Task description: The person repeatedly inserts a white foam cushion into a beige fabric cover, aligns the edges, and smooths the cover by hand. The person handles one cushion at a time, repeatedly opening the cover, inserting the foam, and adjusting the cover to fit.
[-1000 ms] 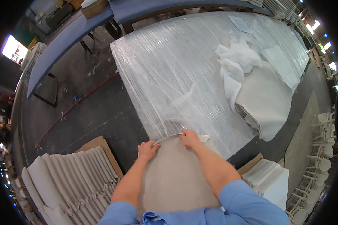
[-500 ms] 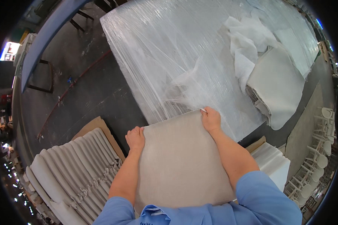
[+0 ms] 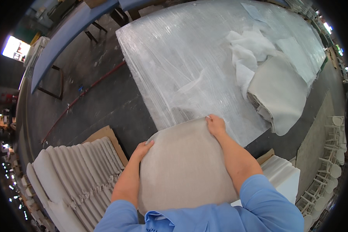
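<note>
A beige fabric-covered seat pad (image 3: 185, 166) lies in front of me, its near edge against my shirt. My left hand (image 3: 144, 149) is closed on the pad's far left corner, with the thumb on top and the other fingers mostly out of sight. At the far right corner my right hand (image 3: 215, 125) pinches the fabric edge, where a small white bit shows. The far edge between the two hands curves slightly. What lies under the pad is hidden.
At left, several similar beige pads (image 3: 81, 164) stand in a row by cardboard (image 3: 109, 133). Ahead is a large block wrapped in clear plastic (image 3: 174, 50), bearing stacked beige fabric (image 3: 280, 92) and crumpled white sheeting (image 3: 247, 50). White foam pieces (image 3: 280, 174) sit at right, chairs (image 3: 330, 170) beyond.
My left hand has slid a little toward me along the pad's left side. The far left corner now looks rounder. My right hand keeps its hold, and the view has shifted slightly.
</note>
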